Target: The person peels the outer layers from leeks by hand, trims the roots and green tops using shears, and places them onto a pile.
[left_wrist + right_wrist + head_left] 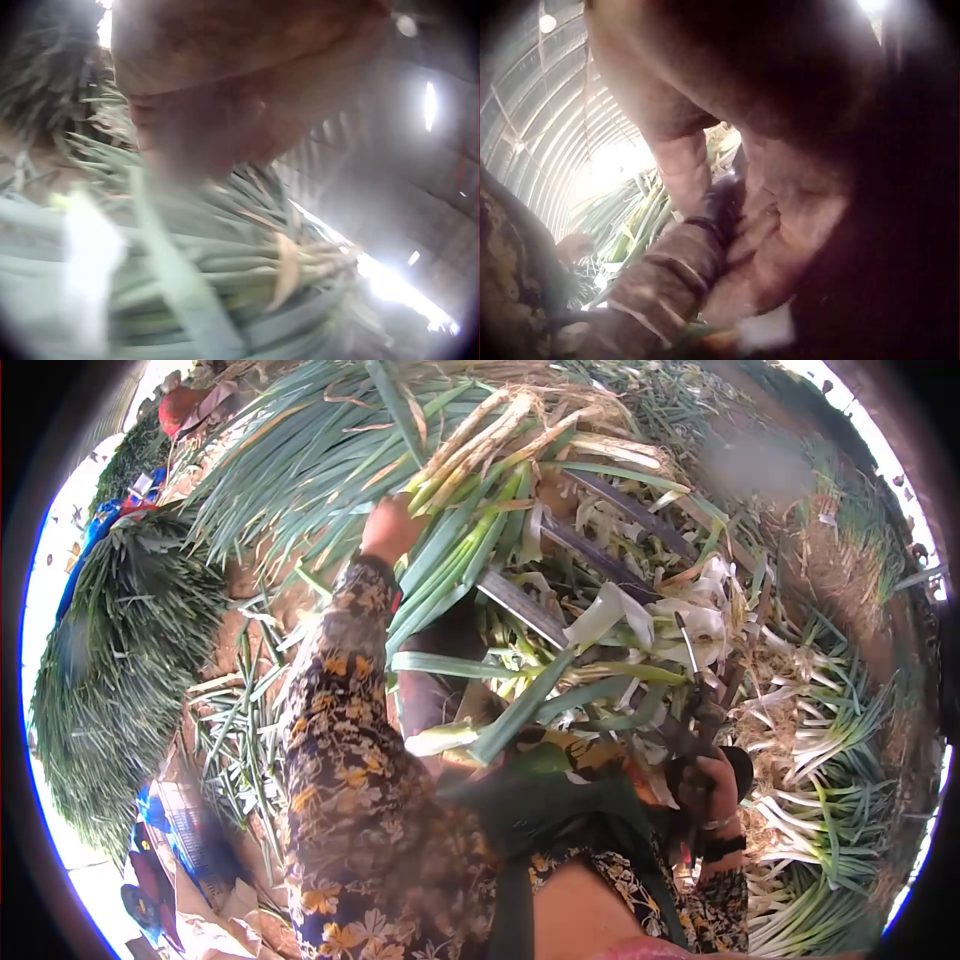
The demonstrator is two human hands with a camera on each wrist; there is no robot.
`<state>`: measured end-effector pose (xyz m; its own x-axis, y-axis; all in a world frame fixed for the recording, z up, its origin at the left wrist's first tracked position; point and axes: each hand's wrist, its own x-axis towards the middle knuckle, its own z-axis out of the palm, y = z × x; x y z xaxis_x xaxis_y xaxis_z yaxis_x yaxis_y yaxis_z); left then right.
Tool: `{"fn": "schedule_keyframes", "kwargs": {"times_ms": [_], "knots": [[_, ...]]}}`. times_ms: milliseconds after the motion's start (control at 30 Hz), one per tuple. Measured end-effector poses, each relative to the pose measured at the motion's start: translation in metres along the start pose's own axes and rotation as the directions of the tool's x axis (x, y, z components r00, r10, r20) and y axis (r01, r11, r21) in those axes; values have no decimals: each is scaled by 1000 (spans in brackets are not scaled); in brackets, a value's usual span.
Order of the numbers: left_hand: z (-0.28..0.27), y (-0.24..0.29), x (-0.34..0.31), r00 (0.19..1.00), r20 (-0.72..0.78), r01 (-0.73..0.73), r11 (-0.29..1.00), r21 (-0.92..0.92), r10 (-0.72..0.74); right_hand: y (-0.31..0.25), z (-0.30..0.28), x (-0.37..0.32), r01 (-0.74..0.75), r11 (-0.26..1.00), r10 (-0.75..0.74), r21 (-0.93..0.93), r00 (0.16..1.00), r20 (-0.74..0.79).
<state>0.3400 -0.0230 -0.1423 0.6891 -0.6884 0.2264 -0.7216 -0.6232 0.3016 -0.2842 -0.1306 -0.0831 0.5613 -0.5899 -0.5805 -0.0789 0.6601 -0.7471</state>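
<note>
At the top middle of the head view, my left hand (pixel 392 528) grips green onions (pixel 455 475) by their leafy part, at the near side of a big heap of long leaves (pixel 300 455). The left wrist view is blurred, with the curled fingers (pixel 195 127) against the leaves (pixel 225 277). Low on the right, my right hand (pixel 718 785) is wrapped round a dark tool with a thin rod (pixel 690 645), which looks like an air blow gun. Its banded brown handle (pixel 671 266) shows among the fingers in the right wrist view.
Metal bars (pixel 525 607) run under loose leaves and white peelings (pixel 610 615) before my lap. Whitish-rooted onions (pixel 815 810) lie in rows at right. A tall leafy stack (pixel 120 670) stands at left, with cut leaves (pixel 245 730) on the ground. A person in red (pixel 185 410) is behind.
</note>
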Motion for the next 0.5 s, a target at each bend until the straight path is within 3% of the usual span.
{"fn": "schedule_keyframes", "kwargs": {"times_ms": [33,67,133,200,233,333,367,433,500], "knots": [[15,0,13,999,-36,37,999,22,-36,4,-8,4,46,955,-78,292,992,101],[30,-3,22,995,-69,75,996,46,-72,6,-14,8,86,936,-131,343,985,112],[46,-2,29,988,-18,153,982,107,-152,-2,0,12,155,886,-234,436,963,133],[41,10,25,973,43,216,964,153,-225,1,12,25,119,839,-242,531,955,170],[34,17,28,960,97,247,958,144,-262,5,21,32,170,853,-238,493,968,78],[38,7,22,969,139,171,962,213,-203,26,9,66,130,839,-246,528,956,157],[33,13,13,942,232,197,959,205,-243,34,10,76,106,817,-266,567,941,207],[40,12,-11,943,236,194,964,181,-234,35,26,86,17,764,-317,644,881,353],[39,10,-30,934,272,196,968,153,-232,44,36,91,25,674,-367,738,878,306]]}}
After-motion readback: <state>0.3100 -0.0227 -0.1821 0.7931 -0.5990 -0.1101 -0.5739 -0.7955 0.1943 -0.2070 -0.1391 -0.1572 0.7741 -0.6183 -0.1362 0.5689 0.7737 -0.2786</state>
